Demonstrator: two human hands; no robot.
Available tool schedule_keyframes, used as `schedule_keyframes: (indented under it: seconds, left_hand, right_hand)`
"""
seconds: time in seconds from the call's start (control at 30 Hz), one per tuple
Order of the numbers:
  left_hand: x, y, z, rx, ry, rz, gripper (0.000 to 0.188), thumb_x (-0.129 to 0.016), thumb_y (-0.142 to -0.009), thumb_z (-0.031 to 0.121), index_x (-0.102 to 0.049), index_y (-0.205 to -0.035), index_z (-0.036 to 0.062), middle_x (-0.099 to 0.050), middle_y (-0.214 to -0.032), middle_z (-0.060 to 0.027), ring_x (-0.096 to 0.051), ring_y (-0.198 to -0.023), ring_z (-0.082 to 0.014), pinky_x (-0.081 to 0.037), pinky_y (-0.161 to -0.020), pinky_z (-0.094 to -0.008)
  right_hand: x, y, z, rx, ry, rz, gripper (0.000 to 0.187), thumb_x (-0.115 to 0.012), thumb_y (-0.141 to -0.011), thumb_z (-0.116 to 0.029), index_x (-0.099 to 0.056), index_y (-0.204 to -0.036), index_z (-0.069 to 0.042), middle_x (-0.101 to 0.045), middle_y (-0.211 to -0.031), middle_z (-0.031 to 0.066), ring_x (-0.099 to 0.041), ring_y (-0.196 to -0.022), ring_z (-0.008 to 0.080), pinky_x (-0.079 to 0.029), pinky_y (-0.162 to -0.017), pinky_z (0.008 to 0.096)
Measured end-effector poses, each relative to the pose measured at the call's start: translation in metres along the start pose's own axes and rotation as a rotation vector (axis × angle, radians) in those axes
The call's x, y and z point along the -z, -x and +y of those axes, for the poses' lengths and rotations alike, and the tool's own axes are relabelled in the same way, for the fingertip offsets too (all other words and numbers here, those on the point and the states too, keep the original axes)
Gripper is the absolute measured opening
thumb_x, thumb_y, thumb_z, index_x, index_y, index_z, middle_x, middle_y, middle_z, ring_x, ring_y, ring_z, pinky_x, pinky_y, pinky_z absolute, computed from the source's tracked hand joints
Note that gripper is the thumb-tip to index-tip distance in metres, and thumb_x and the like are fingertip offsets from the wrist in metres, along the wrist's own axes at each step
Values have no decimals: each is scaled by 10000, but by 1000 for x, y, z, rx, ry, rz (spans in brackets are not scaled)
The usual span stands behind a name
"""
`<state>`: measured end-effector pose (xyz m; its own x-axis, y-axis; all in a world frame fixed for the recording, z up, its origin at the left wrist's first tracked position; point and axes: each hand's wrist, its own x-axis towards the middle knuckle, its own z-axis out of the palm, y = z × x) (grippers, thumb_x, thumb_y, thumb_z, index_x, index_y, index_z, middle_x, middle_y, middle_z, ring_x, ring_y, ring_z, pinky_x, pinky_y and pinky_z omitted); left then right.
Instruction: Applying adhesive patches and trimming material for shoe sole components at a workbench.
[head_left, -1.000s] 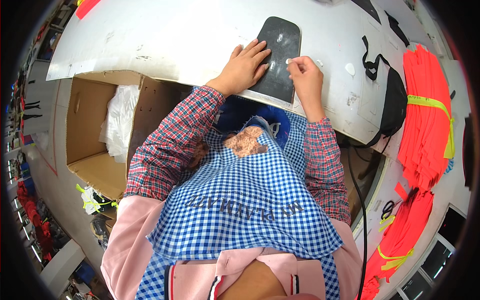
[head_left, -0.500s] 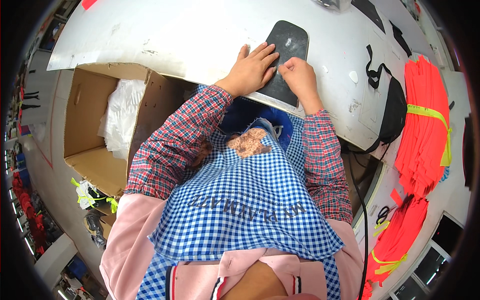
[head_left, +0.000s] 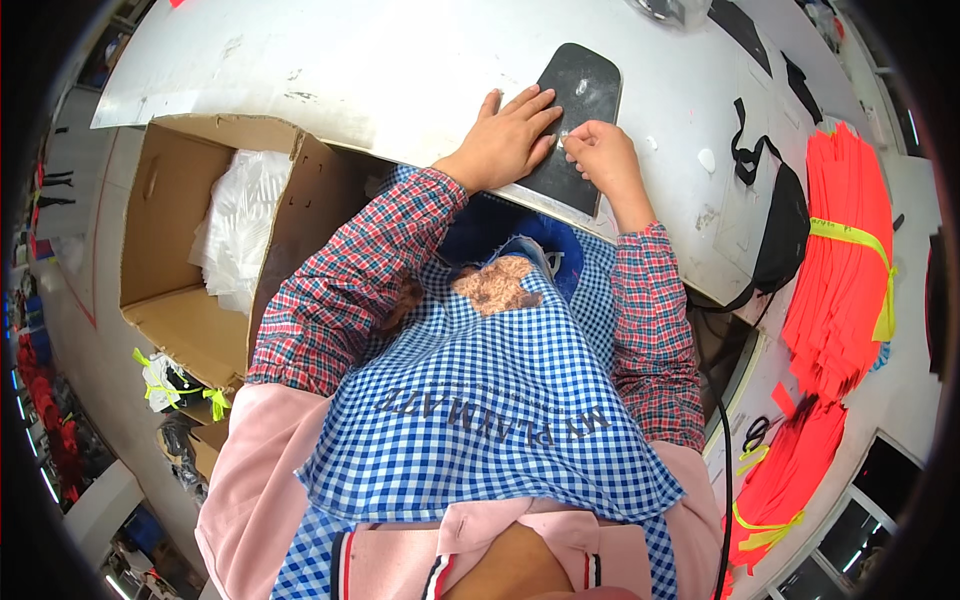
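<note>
A black flat panel with rounded far corners (head_left: 578,85) lies on the white table at its near edge. My left hand (head_left: 503,143) rests flat with its fingers spread, the fingertips on the panel's left side. Over the panel's right side, my right hand (head_left: 606,160) is closed in a pinch, thumb against forefinger. A small pale bit shows at its fingertips, too small to name. Whitish marks show on the panel's far part.
The white table (head_left: 380,70) spreads beyond my hands. A black strapped pouch (head_left: 785,225) lies to the right, near bundled orange-red fabric pieces (head_left: 840,270). On the left stands an open cardboard box (head_left: 150,230) with clear plastic bags (head_left: 245,220). Black-handled scissors (head_left: 757,432) lie lower right.
My right hand has turned slightly and shifted a little right and down, exposing a small pale bit at its fingertips. My left hand stays on the panel. The whole view has shifted slightly.
</note>
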<state>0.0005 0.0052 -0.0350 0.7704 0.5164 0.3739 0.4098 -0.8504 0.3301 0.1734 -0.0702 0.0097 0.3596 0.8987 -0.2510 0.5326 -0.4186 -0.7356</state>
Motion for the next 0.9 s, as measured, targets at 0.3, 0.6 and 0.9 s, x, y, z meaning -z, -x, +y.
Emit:
schedule_keyframes:
  seconds: [0.3,0.6,0.9]
  left_hand:
    - [0,1,0,5,11,9,455,-490,-993,290,-531,-1393,77,-436,-1527,-125,-339,-1457,-269,-246,-1138,-616]
    - [0,2,0,6,21,21,456,-489,-992,299,-537,-1391,82,-437,-1527,-123,-339,-1458,-267,-240,-1142,-613]
    - [3,1,2,9,-7,-4,457,-509,-989,267,-513,-1408,85,-409,-1551,-121,-338,-1461,-271,-251,-1135,-604]
  right_hand:
    - [2,-3,1,-10,-243,-9,187,-687,-892,-131,-671,-991,27,-719,-825,98,-682,-687,129,-566,-605,249]
    - [-5,6,-2,72,-41,105,185,-695,-872,-170,-703,-926,7,-712,-788,72,-661,-654,119,-550,-580,263]
    - [-8,9,-4,103,88,222,233,-703,-837,-242,-722,-894,-16,-733,-808,137,-716,-755,254,-554,-716,360]
